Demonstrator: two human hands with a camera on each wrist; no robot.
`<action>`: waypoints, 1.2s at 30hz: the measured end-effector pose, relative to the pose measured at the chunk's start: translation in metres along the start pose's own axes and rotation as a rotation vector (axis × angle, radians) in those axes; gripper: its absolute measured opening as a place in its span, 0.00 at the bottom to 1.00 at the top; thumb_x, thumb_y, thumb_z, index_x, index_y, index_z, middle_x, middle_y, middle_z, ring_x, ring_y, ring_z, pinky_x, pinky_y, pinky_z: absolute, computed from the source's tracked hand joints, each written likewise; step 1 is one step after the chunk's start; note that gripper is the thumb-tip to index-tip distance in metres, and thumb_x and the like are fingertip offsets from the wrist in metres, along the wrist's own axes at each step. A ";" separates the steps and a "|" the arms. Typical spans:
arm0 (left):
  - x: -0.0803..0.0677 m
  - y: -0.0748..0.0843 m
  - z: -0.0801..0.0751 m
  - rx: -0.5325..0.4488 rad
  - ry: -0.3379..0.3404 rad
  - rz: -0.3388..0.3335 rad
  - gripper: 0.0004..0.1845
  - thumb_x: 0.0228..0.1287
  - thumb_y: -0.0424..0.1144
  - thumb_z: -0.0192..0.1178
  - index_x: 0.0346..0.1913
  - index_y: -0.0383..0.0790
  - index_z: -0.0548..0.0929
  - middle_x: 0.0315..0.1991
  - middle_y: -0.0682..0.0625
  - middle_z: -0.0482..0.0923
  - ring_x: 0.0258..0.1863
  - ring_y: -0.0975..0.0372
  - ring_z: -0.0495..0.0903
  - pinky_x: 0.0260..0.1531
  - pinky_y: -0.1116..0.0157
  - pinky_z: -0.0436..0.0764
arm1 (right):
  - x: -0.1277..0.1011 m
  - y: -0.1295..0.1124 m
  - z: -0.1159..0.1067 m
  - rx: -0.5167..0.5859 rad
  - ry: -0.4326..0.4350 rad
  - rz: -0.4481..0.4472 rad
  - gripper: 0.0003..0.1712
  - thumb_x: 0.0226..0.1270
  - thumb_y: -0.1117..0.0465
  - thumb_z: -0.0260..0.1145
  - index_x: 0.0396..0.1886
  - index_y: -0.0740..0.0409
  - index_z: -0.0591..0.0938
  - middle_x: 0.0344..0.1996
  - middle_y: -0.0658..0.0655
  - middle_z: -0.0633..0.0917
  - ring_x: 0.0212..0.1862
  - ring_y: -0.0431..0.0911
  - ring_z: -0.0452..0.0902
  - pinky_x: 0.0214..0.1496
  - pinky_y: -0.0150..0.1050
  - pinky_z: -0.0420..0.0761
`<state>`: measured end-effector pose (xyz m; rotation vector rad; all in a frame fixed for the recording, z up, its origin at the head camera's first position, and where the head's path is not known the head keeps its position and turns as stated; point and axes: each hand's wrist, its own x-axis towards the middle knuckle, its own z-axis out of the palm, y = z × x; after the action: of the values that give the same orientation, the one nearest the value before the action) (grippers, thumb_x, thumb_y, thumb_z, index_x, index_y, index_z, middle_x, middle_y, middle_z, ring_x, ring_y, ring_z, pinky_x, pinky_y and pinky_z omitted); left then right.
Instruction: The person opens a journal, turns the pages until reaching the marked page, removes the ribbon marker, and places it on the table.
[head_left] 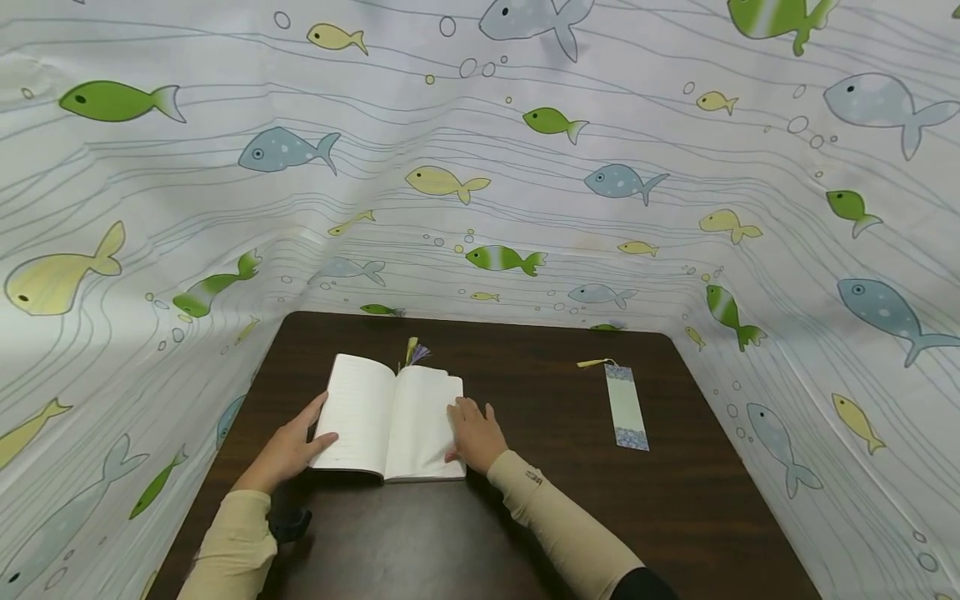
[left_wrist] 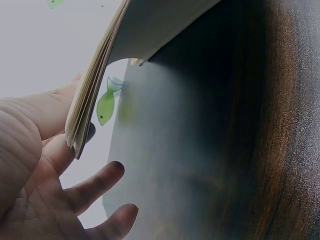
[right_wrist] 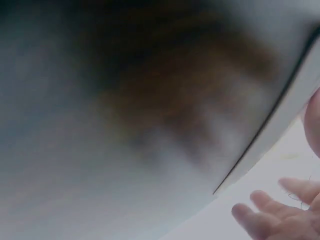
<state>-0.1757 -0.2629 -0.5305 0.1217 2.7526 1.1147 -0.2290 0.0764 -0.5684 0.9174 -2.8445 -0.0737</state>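
Observation:
An open book (head_left: 358,417) with white pages lies on the dark table, and a yellow and a purple tassel (head_left: 417,353) stick out at its top. My left hand (head_left: 288,446) holds the left edge, thumb over the page. In the left wrist view the page stack (left_wrist: 95,85) and cover stand raised off the table between thumb and fingers; the other fingers (left_wrist: 100,185) spread loosely. My right hand (head_left: 477,435) rests at the right page's outer edge with its fingers extended. The right wrist view shows those fingers (right_wrist: 270,215) apart beside the book's edge (right_wrist: 270,135).
To the right on the brown table (head_left: 540,392) lies a pale green bookmark (head_left: 626,407) with blue patterned ends and a yellow tassel (head_left: 595,362). A fish-print white curtain (head_left: 450,133) surrounds the table at the back and both sides.

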 end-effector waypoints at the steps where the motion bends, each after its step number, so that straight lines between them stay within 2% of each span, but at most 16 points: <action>1: 0.000 0.000 0.000 0.000 0.000 0.000 0.46 0.73 0.46 0.63 0.80 0.32 0.46 0.73 0.23 0.53 0.70 0.27 0.59 0.62 0.31 0.64 | 0.000 0.000 0.001 0.012 -0.006 0.021 0.58 0.45 0.35 0.77 0.72 0.62 0.71 0.68 0.63 0.75 0.71 0.54 0.70 0.65 0.63 0.73; 4: 0.000 0.001 0.000 0.000 0.000 0.004 0.46 0.73 0.46 0.62 0.80 0.32 0.46 0.74 0.23 0.53 0.70 0.27 0.58 0.62 0.30 0.64 | 0.002 0.000 0.000 0.080 -0.046 0.064 0.67 0.48 0.37 0.77 0.78 0.68 0.57 0.72 0.66 0.71 0.73 0.54 0.67 0.68 0.65 0.69; 8: -0.003 0.003 -0.001 -0.004 0.000 0.011 0.46 0.74 0.46 0.62 0.80 0.32 0.45 0.74 0.23 0.52 0.69 0.27 0.58 0.61 0.30 0.64 | 0.009 -0.001 -0.011 0.280 -0.099 0.072 0.66 0.55 0.42 0.77 0.80 0.70 0.50 0.75 0.66 0.66 0.75 0.52 0.65 0.72 0.64 0.64; 12: -0.004 0.006 -0.002 -0.004 0.000 0.018 0.46 0.74 0.46 0.61 0.80 0.32 0.45 0.74 0.23 0.52 0.70 0.27 0.57 0.62 0.30 0.63 | 0.016 -0.005 -0.027 0.573 -0.081 0.029 0.64 0.61 0.50 0.77 0.80 0.71 0.45 0.77 0.68 0.59 0.75 0.55 0.62 0.74 0.56 0.65; 15: -0.004 0.006 -0.002 0.002 -0.004 0.022 0.46 0.74 0.46 0.61 0.80 0.32 0.45 0.74 0.23 0.52 0.70 0.26 0.57 0.62 0.30 0.62 | 0.020 -0.011 -0.038 0.819 -0.064 -0.016 0.60 0.68 0.55 0.73 0.81 0.68 0.40 0.78 0.69 0.55 0.76 0.57 0.61 0.73 0.48 0.68; 17: -0.004 0.006 -0.002 0.001 -0.006 0.019 0.46 0.74 0.46 0.61 0.80 0.32 0.45 0.74 0.23 0.51 0.70 0.27 0.56 0.62 0.30 0.62 | 0.022 -0.015 -0.043 0.979 -0.077 -0.038 0.57 0.74 0.55 0.67 0.82 0.62 0.36 0.79 0.69 0.54 0.76 0.57 0.60 0.73 0.44 0.67; 20: -0.004 0.007 -0.002 -0.003 -0.011 0.006 0.46 0.75 0.47 0.60 0.81 0.32 0.45 0.74 0.23 0.51 0.70 0.27 0.56 0.63 0.30 0.62 | 0.027 -0.025 -0.049 1.155 -0.136 -0.082 0.52 0.80 0.47 0.57 0.83 0.54 0.33 0.79 0.68 0.54 0.78 0.55 0.57 0.75 0.41 0.64; 22: -0.005 0.007 -0.002 -0.001 -0.009 0.002 0.44 0.76 0.47 0.59 0.81 0.33 0.45 0.74 0.23 0.52 0.70 0.27 0.56 0.62 0.29 0.62 | 0.030 -0.033 -0.050 1.162 -0.179 -0.134 0.50 0.80 0.40 0.50 0.83 0.53 0.34 0.80 0.64 0.54 0.78 0.53 0.57 0.75 0.41 0.64; 24: -0.005 0.007 -0.002 -0.005 -0.013 -0.002 0.43 0.78 0.49 0.55 0.81 0.33 0.45 0.74 0.24 0.52 0.70 0.27 0.56 0.63 0.29 0.61 | 0.033 -0.040 -0.050 1.101 -0.221 -0.197 0.50 0.77 0.35 0.47 0.83 0.53 0.38 0.81 0.61 0.54 0.79 0.51 0.56 0.76 0.40 0.63; 28: -0.005 0.008 -0.001 -0.037 -0.005 -0.007 0.35 0.84 0.51 0.41 0.81 0.33 0.47 0.75 0.26 0.52 0.72 0.29 0.56 0.65 0.30 0.59 | 0.036 -0.056 -0.041 0.890 -0.265 -0.287 0.48 0.76 0.41 0.56 0.83 0.56 0.48 0.81 0.55 0.54 0.80 0.47 0.52 0.77 0.37 0.60; 30: -0.005 0.009 -0.002 -0.056 -0.001 -0.012 0.34 0.85 0.52 0.33 0.80 0.32 0.47 0.75 0.26 0.51 0.72 0.29 0.56 0.66 0.31 0.59 | 0.037 -0.062 -0.037 0.814 -0.294 -0.308 0.44 0.76 0.49 0.62 0.82 0.56 0.53 0.81 0.55 0.54 0.80 0.44 0.49 0.77 0.35 0.57; 32: -0.005 0.009 -0.002 -0.070 -0.002 -0.019 0.35 0.85 0.54 0.29 0.80 0.32 0.47 0.76 0.25 0.51 0.72 0.29 0.55 0.66 0.31 0.58 | 0.038 -0.067 -0.032 0.742 -0.304 -0.344 0.42 0.76 0.50 0.63 0.81 0.57 0.58 0.81 0.54 0.54 0.81 0.43 0.47 0.78 0.34 0.55; 34: -0.005 0.009 -0.003 -0.076 -0.005 -0.022 0.36 0.84 0.55 0.32 0.80 0.32 0.46 0.75 0.24 0.51 0.72 0.28 0.55 0.65 0.30 0.59 | 0.038 -0.071 -0.029 0.684 -0.310 -0.376 0.40 0.76 0.48 0.63 0.80 0.58 0.61 0.81 0.53 0.54 0.81 0.44 0.46 0.78 0.34 0.53; 36: -0.005 0.008 -0.003 -0.067 -0.005 -0.015 0.38 0.83 0.54 0.41 0.80 0.31 0.45 0.75 0.24 0.52 0.71 0.28 0.57 0.63 0.30 0.62 | 0.038 -0.072 -0.028 0.650 -0.313 -0.397 0.38 0.77 0.48 0.61 0.79 0.58 0.62 0.82 0.53 0.54 0.81 0.44 0.45 0.78 0.34 0.52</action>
<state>-0.1708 -0.2602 -0.5224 0.0948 2.7043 1.1991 -0.2134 -0.0044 -0.5426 1.7184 -2.9465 0.7667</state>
